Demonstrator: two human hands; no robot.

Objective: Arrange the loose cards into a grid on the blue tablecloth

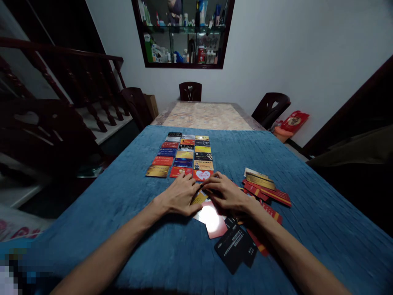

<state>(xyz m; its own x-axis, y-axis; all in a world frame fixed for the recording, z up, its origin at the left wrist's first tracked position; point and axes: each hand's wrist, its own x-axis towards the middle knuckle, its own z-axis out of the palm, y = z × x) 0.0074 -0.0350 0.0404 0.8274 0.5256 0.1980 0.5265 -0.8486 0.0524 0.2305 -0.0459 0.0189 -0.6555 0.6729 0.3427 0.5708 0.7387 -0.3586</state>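
While our left hand [179,196] and right hand [225,192] press flat on loose cards [211,219], gripping nothing, we add to card grid [184,157]; next needs one card pinched free.

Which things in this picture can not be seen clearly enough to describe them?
- Head view: the yellow card is mostly covered by the left hand and right hand.
- The print on the card rows is too small to read.
- The black card has white text, too small.
- The shelf bottles are dim and blurred.
- The bottom-left corner is pixelated.
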